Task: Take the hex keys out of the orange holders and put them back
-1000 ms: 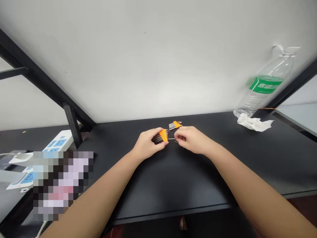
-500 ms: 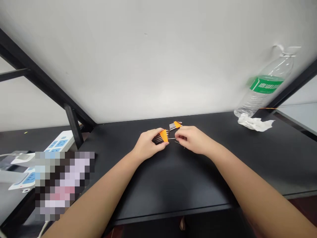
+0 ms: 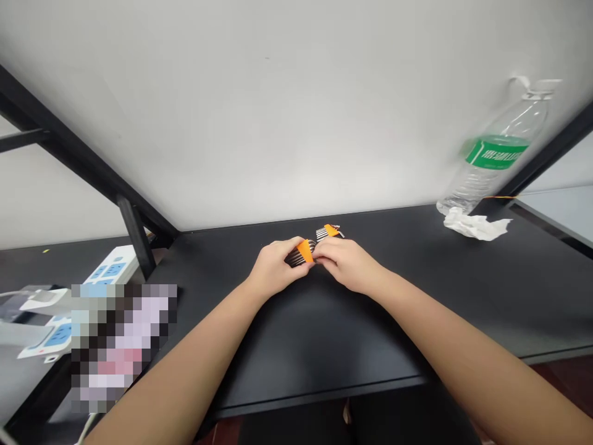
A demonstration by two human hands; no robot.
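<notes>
An orange holder point(image 3: 305, 251) with several thin metal hex keys through it is held between the thumb and fingers of my left hand point(image 3: 274, 266). Touching the right side of that holder, my right hand point(image 3: 345, 262) is pinched closed at the ends of the keys. Its fingertips hide most of what they grip, which seems to be one thin key. A second orange holder point(image 3: 330, 230) with several metal keys lies on the black table point(image 3: 333, 346), just behind my right hand.
A clear bottle with a green label point(image 3: 498, 153) leans at the back right, a crumpled white tissue point(image 3: 477, 225) before it. White power strips point(image 3: 111, 269) and a pixelated patch point(image 3: 134, 334) are at the left. A black frame bar point(image 3: 134, 235) rises beside them.
My right hand has moved left, bringing the thin key up to the holder in my left hand. The gap between the hands has closed. The view has shifted slightly.
</notes>
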